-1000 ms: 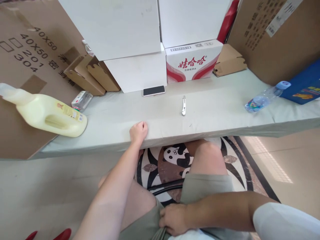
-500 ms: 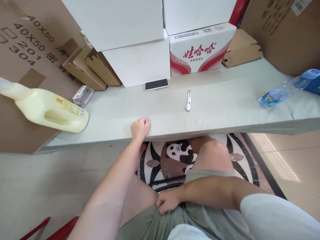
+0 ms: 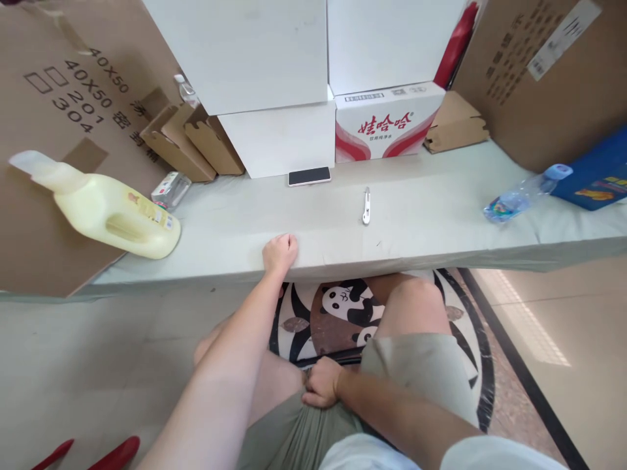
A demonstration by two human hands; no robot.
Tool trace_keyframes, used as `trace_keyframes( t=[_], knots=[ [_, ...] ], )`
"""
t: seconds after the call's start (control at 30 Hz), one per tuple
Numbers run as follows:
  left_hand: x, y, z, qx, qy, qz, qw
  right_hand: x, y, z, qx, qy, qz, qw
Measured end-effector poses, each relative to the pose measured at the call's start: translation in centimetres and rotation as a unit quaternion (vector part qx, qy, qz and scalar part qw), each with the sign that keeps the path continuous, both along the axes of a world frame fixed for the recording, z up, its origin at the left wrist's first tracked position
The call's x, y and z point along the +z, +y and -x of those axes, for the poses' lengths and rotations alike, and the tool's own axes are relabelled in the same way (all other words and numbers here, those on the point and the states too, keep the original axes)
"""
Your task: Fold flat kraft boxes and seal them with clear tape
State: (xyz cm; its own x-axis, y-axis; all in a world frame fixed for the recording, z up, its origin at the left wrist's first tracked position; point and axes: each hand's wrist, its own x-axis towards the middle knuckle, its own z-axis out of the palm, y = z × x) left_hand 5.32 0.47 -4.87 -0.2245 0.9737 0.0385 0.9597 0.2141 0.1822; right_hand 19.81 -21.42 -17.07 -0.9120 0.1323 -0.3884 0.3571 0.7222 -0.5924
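Note:
My left hand (image 3: 280,253) rests in a fist on the front part of the cloth-covered table (image 3: 225,228), with nothing showing in it. My right hand (image 3: 323,382) is closed on the bunched hem of the grey-green shorts (image 3: 284,424), over my left thigh. A white utility knife (image 3: 366,206) lies on the cloth, to the right of my left fist and apart from it. Farther back, a phone (image 3: 309,176) lies flat, dark screen up, against a white box (image 3: 279,140).
On the left stand a yellow jug with a handle (image 3: 117,215), a small clear container (image 3: 170,190) and folded cardboard (image 3: 181,143). A red-and-white carton (image 3: 386,124) stands at the back. A clear bottle (image 3: 514,199) lies on the right beside a blue box (image 3: 595,173). Large cardboard boxes flank both sides.
The view has shifted, showing more of the blue box. My right forearm is angled lower, and the right hand still grips the shorts. My left fist stays on the table.

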Motion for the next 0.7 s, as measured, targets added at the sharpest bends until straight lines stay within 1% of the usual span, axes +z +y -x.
trace_keyframes(
  t=[0.1, 0.2, 0.27, 0.37, 0.43, 0.53, 0.63, 0.7],
  knots=[
    [0.2, -0.2, -0.2, 0.002, -0.008, -0.004, 1.000, 0.0, -1.7, -1.4, 0.034, 0.031, -0.034, 0.998],
    [0.4, -0.2, -0.3, 0.005, -0.016, -0.005, 1.000, 1.1, -1.7, -2.7, 0.060, 0.029, -0.055, 0.996],
    [0.4, -0.1, -0.3, 0.011, -0.020, -0.006, 1.000, 2.6, -0.8, -3.5, 0.078, -0.003, -0.078, 0.994],
    [0.3, 0.0, -0.2, 0.016, -0.030, -0.007, 0.999, 5.8, 1.4, -4.0, 0.098, -0.044, -0.106, 0.989],
    [0.2, 0.1, -0.2, 0.016, -0.039, -0.007, 0.999, 8.1, 2.9, -3.7, 0.084, -0.020, -0.088, 0.992],
    [0.3, 0.2, -0.1, 0.017, -0.060, -0.003, 0.998, 11.3, 4.9, -2.8, 0.037, 0.070, -0.016, 0.997],
    [0.3, 0.2, 0.0, 0.022, -0.097, -0.005, 0.995, 13.7, 6.6, -1.8, -0.018, 0.158, 0.050, 0.986],
    [0.2, 0.2, 0.3, 0.032, -0.139, -0.015, 0.990, 14.8, 7.7, -1.4, -0.075, 0.204, 0.084, 0.973]
  ],
)
